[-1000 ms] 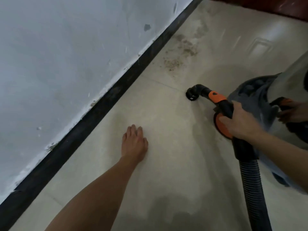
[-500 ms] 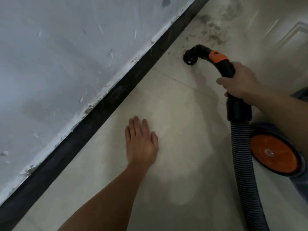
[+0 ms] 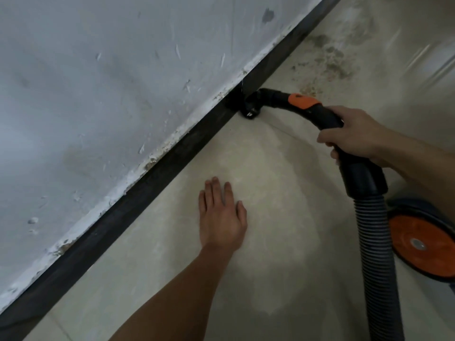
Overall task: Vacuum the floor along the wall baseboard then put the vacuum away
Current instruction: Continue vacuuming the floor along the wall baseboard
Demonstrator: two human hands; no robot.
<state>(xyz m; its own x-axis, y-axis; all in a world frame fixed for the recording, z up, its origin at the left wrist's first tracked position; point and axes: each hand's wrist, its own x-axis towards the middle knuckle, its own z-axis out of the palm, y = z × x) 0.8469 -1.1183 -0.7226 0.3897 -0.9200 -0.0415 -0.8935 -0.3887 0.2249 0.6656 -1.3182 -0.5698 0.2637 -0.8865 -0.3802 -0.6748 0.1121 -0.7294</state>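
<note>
The vacuuming step is judged to be in hand: the nozzle [image 3: 251,108] is set on the floor [image 3: 283,254], touching the baseboard [image 3: 147,193]. The grip of the right hand [image 3: 354,135] is clamped on the hose handle [image 3: 320,113]; the left hand [image 3: 221,217] is laid flat on the floor. Next, the nozzle should be slid along the baseboard toward the dirt patch [image 3: 330,60], where open floor is seen.

Ribbed black hose [image 3: 374,242], orange wheel [image 3: 423,244], beige floor [image 3: 270,242], black baseboard [image 3: 123,215].

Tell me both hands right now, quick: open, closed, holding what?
Left hand: open, flat on the floor.
Right hand: closed round the vacuum hose handle.
</note>
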